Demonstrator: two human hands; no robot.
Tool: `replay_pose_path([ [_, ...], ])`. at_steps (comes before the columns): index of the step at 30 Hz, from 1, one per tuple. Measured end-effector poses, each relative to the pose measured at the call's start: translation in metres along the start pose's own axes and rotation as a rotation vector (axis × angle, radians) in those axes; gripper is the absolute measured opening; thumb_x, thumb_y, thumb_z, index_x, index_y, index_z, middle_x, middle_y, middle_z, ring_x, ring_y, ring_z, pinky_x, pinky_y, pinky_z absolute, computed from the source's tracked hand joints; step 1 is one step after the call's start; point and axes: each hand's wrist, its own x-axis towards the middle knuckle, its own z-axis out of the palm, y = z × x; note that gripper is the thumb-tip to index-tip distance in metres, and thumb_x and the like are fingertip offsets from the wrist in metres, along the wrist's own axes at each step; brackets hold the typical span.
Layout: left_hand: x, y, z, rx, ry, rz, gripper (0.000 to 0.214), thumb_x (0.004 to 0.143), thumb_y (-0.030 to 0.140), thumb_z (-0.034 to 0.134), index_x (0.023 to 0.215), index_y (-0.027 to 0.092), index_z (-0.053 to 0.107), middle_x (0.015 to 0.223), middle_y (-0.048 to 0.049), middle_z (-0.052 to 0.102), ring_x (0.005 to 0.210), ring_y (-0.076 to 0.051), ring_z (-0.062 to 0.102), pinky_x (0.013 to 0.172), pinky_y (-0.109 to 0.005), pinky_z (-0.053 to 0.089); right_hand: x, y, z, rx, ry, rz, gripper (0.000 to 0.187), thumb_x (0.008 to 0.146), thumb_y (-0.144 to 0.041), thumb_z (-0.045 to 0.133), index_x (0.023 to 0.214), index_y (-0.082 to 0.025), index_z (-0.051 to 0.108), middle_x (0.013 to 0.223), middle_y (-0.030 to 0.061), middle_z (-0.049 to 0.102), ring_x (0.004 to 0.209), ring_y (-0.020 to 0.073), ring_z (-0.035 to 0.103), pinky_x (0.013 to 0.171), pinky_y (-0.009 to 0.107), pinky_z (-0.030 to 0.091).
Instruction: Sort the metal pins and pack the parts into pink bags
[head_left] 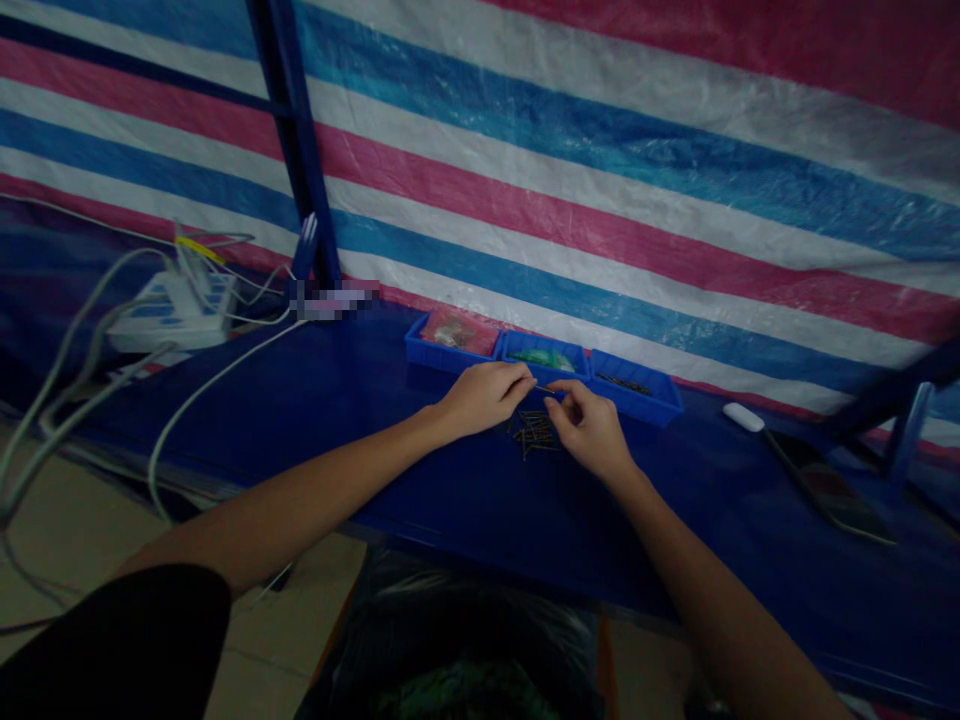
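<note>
My left hand (484, 395) and my right hand (589, 425) meet over a small heap of thin dark pins (534, 435) on the blue table (375, 420). Both hands are pinched, and a thin pin (546, 390) spans between their fingertips. Just behind the hands stand three small blue trays: the left tray (450, 340) holds reddish bits, the middle tray (546, 357) something green, the right tray (637, 388) dark thin parts.
A white power strip (176, 310) with several grey cables sits at the far left. A phone (829, 485) and a small white object (742, 416) lie on the right. A striped tarp (600, 180) hangs behind, a blue post (300, 140) stands left. A dark bag (457, 640) sits below the table edge.
</note>
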Motion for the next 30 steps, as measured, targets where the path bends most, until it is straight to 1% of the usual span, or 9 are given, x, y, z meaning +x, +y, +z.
replay_pose_path([
  [3, 0.0, 0.002, 0.001, 0.007, -0.012, 0.011, 0.028, 0.093, 0.029, 0.038, 0.087, 0.016, 0.062, 0.078, -0.0039, 0.066, 0.073, -0.014, 0.06, 0.066, -0.026, 0.042, 0.001, -0.001, -0.001, -0.021, 0.019, -0.063, 0.02, 0.085, -0.03, 0.048, 0.086, -0.017, 0.063, 0.055, -0.0028, 0.052, 0.051, 0.0121, 0.051, 0.054, 0.023, 0.037],
  [6, 0.001, 0.001, -0.003, 0.026, -0.061, -0.028, 0.028, 0.092, 0.034, 0.041, 0.09, 0.017, 0.063, 0.077, -0.0033, 0.066, 0.07, -0.014, 0.059, 0.063, -0.026, 0.04, 0.004, 0.004, -0.011, -0.075, 0.138, -0.091, 0.021, 0.085, -0.031, 0.048, 0.082, -0.017, 0.063, 0.057, -0.0008, 0.055, 0.053, 0.0131, 0.053, 0.057, 0.024, 0.039],
  [8, 0.001, -0.003, -0.009, 0.034, -0.191, -0.051, 0.026, 0.088, 0.039, 0.047, 0.092, 0.018, 0.063, 0.075, -0.0023, 0.066, 0.066, -0.014, 0.059, 0.059, -0.025, 0.037, 0.007, 0.014, -0.023, -0.158, 0.284, -0.047, 0.024, 0.085, -0.034, 0.047, 0.084, -0.017, 0.063, 0.058, 0.0002, 0.056, 0.055, 0.0144, 0.054, 0.06, 0.026, 0.041],
  [11, -0.001, -0.012, -0.016, 0.06, -0.448, -0.029, 0.028, 0.079, 0.045, 0.059, 0.091, 0.02, 0.064, 0.075, -0.0016, 0.066, 0.063, -0.013, 0.057, 0.053, -0.024, 0.033, 0.012, 0.037, -0.044, -0.337, 0.458, 0.174, 0.033, 0.085, -0.037, 0.046, 0.102, -0.014, 0.062, 0.058, 0.0011, 0.056, 0.056, 0.0179, 0.055, 0.062, 0.03, 0.041],
  [13, -0.003, -0.017, -0.017, 0.081, -0.497, -0.007, 0.029, 0.075, 0.045, 0.063, 0.09, 0.02, 0.064, 0.079, -0.002, 0.065, 0.065, -0.013, 0.056, 0.053, -0.023, 0.032, 0.013, 0.051, -0.053, -0.408, 0.412, 0.312, 0.049, 0.081, -0.037, 0.05, 0.121, -0.009, 0.052, 0.062, 0.0028, 0.059, 0.059, 0.0205, 0.056, 0.061, 0.032, 0.041],
  [15, -0.004, -0.02, -0.016, 0.08, -0.489, 0.01, 0.027, 0.074, 0.042, 0.063, 0.091, 0.021, 0.064, 0.081, -0.0019, 0.064, 0.067, -0.013, 0.056, 0.053, -0.023, 0.033, 0.012, 0.058, -0.055, -0.41, 0.339, 0.358, 0.057, 0.08, -0.037, 0.052, 0.128, -0.007, 0.046, 0.064, 0.0043, 0.061, 0.061, 0.0217, 0.057, 0.061, 0.032, 0.04],
  [19, -0.004, -0.023, -0.012, 0.045, -0.487, 0.006, 0.018, 0.075, 0.032, 0.062, 0.089, 0.021, 0.064, 0.081, -0.0009, 0.062, 0.068, -0.013, 0.056, 0.055, -0.023, 0.035, 0.009, 0.042, -0.034, -0.263, 0.206, 0.22, 0.053, 0.082, -0.038, 0.049, 0.126, -0.008, 0.047, 0.064, 0.0027, 0.06, 0.061, 0.0202, 0.057, 0.059, 0.03, 0.041],
  [25, -0.003, -0.025, -0.013, 0.119, -0.494, -0.044, 0.012, 0.073, 0.018, 0.055, 0.081, 0.021, 0.064, 0.08, -0.0017, 0.063, 0.067, -0.015, 0.057, 0.055, -0.023, 0.035, -0.001, 0.002, 0.007, -0.113, -0.165, 0.025, 0.041, 0.085, -0.03, 0.049, 0.122, -0.012, 0.051, 0.065, -0.0005, 0.058, 0.063, 0.0159, 0.057, 0.062, 0.027, 0.042],
  [30, -0.003, -0.029, -0.017, 0.06, -0.489, -0.004, 0.015, 0.072, 0.012, 0.051, 0.078, 0.021, 0.063, 0.078, -0.0011, 0.064, 0.069, -0.015, 0.057, 0.06, -0.024, 0.038, -0.003, 0.0, 0.002, -0.103, -0.174, -0.049, 0.029, 0.086, -0.03, 0.05, 0.109, -0.015, 0.06, 0.064, -0.0007, 0.058, 0.065, 0.0154, 0.056, 0.065, 0.027, 0.042],
])
